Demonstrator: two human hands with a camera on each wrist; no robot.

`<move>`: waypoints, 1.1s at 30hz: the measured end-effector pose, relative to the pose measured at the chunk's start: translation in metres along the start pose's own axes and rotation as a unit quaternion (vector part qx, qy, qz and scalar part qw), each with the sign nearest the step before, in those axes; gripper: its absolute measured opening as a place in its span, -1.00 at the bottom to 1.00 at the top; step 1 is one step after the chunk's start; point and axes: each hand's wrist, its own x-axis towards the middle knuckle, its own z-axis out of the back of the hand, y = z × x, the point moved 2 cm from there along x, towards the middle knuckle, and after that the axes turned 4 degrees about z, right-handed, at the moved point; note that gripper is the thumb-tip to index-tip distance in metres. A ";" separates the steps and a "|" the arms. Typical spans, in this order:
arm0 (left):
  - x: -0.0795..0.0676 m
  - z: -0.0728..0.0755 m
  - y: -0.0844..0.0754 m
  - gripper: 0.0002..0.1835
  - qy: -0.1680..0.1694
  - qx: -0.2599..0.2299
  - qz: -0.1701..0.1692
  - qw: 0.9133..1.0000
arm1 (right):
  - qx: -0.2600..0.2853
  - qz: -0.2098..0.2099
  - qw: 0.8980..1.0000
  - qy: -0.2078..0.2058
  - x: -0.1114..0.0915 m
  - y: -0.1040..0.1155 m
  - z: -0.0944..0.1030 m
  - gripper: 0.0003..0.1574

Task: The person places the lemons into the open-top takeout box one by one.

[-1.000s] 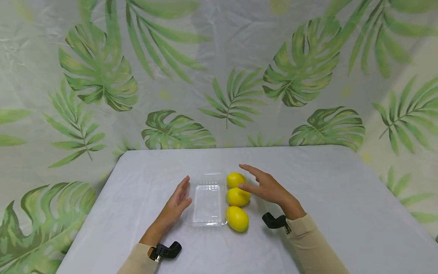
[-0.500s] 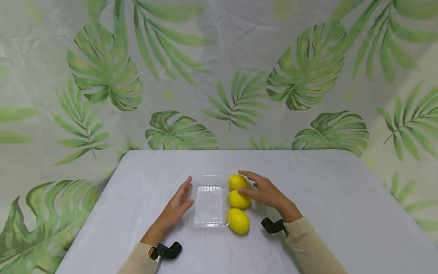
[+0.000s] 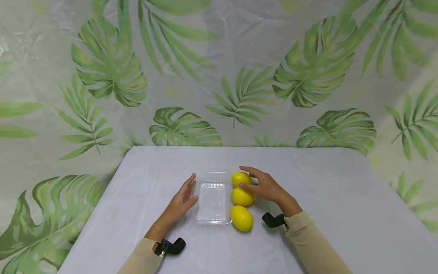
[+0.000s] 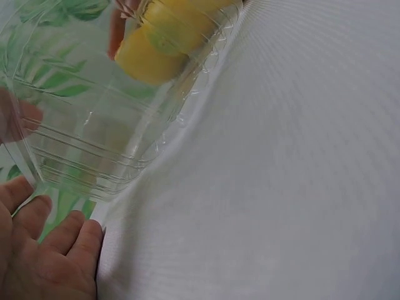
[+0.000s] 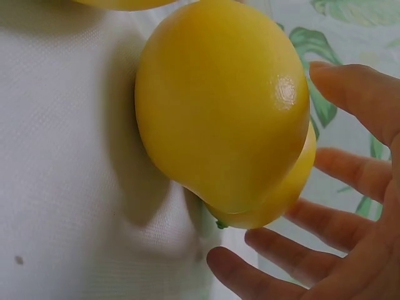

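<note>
A clear plastic container (image 3: 213, 205) stands on the white-covered table, its inside bare. My left hand (image 3: 178, 203) lies along its left side, fingers extended; the left wrist view has the fingertips right at the container's (image 4: 94, 134) wall. Three lemons form a column along the container's right side: a far lemon (image 3: 241, 179), a middle lemon (image 3: 243, 197) and a near lemon (image 3: 242, 219). Over the far two, my right hand (image 3: 268, 186) reaches in from the right, its thumb overlapping the middle one. In the right wrist view its fingers are spread beside the lemons, not curled round them.
A white cloth covers the table (image 3: 325, 190). Behind it hangs a leaf-printed sheet (image 3: 239, 49). Black wrist devices sit on the left wrist (image 3: 169, 246) and right wrist (image 3: 273, 220).
My right hand has come down and closer to the far and middle lemons. The left hand stays beside the container. The head view has shifted slightly.
</note>
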 end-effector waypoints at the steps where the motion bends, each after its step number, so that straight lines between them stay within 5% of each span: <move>1: 0.000 0.000 0.000 -0.23 -0.001 0.000 0.001 1.000 | -0.001 -0.001 1.000 0.000 0.001 0.000 0.000 -0.15; 26: 0.001 -0.002 -0.003 -0.26 -0.015 0.023 0.018 0.999 | -0.007 0.007 1.000 0.014 0.012 -0.002 -0.001 -0.21; 33: -0.003 -0.003 -0.026 -0.26 -0.005 0.024 0.019 1.000 | -0.016 0.009 1.000 0.020 0.016 0.000 -0.003 -0.23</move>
